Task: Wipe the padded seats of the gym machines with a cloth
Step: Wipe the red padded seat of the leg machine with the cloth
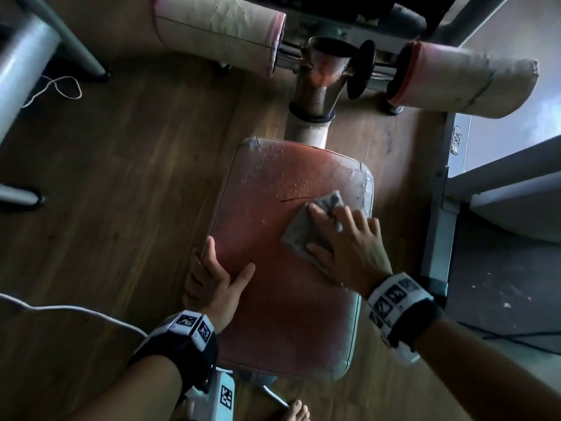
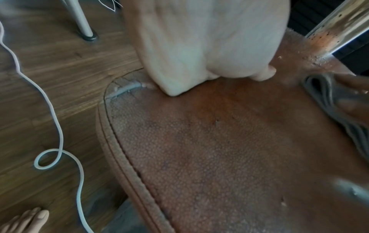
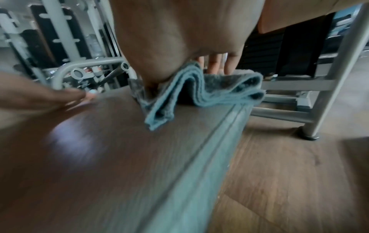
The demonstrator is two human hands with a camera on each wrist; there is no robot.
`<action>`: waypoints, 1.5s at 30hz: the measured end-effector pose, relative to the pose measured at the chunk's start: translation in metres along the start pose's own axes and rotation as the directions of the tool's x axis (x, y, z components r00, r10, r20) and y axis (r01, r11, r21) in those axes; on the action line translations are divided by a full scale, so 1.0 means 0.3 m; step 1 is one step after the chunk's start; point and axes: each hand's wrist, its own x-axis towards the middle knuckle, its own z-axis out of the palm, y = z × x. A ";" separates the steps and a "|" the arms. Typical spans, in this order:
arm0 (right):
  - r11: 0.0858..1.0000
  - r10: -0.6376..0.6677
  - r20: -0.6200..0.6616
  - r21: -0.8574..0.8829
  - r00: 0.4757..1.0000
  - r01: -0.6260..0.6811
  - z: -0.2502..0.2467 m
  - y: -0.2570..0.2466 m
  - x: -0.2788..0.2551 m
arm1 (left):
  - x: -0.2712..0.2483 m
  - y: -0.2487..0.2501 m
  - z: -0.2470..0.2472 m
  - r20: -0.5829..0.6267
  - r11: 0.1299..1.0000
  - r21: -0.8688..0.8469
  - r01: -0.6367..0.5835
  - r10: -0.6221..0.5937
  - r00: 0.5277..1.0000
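Note:
A worn reddish-brown padded seat [image 1: 273, 314] fills the middle of the head view, with droplets [image 1: 273, 165] on its far part. A folded grey cloth [image 1: 306, 232] lies on the seat's right side. My right hand [image 1: 349, 247] presses flat on the cloth, fingers spread. In the right wrist view the cloth [image 3: 199, 88] is bunched under the right hand [image 3: 169, 39] near the seat's [image 3: 99, 157] edge. My left hand [image 1: 212, 278] rests on the seat's left edge, index finger along the rim and thumb on top. The left wrist view shows that left hand [image 2: 199, 47] on the seat [image 2: 219, 149].
Two worn roller pads [image 1: 218, 28] [image 1: 461, 83] flank a chrome post [image 1: 318, 83] beyond the seat. A grey metal frame [image 1: 440, 223] stands close on the right. A white cable [image 2: 58, 134] loops over the wooden floor at the left. A bare foot [image 1: 294, 411] is below the seat.

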 end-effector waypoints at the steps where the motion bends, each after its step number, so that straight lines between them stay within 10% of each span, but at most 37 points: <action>1: 0.999 0.046 0.004 -0.002 0.999 -0.046 -0.004 0.007 0.031 | 0.004 -0.006 0.002 0.012 1.000 -0.023 -0.014 0.015 1.000; 11: 0.992 -0.112 0.022 0.062 0.993 0.110 0.027 -0.026 -0.004 | -0.016 0.025 -0.015 0.045 0.998 -0.028 0.060 -0.059 0.997; 17: 0.991 0.095 -0.037 0.095 0.995 -0.091 0.024 0.032 0.073 | -0.016 0.013 -0.019 0.060 0.998 -0.038 0.049 -0.047 0.997; 23: 0.992 -0.111 0.029 0.070 0.993 0.109 0.017 0.006 0.042 | -0.010 0.018 -0.019 0.082 0.997 -0.023 0.068 -0.066 0.994; 28: 0.992 0.059 0.013 0.108 0.998 -0.060 0.003 0.014 0.101 | -0.007 0.008 -0.014 0.084 0.998 -0.017 0.053 -0.051 0.995; 33: 0.984 -0.171 0.096 0.070 0.981 0.165 -0.014 -0.036 0.064 | -0.004 0.005 -0.006 0.079 0.998 -0.018 0.062 -0.060 0.995; 39: 0.995 0.022 0.033 0.096 0.999 -0.025 -0.009 0.007 0.116 | -0.012 0.013 -0.012 0.075 0.999 0.004 0.047 -0.047 0.996; 45: 0.984 -0.176 0.109 0.052 0.978 0.171 -0.023 -0.047 0.092 | -0.017 0.018 -0.016 0.071 0.998 0.016 0.060 -0.061 0.996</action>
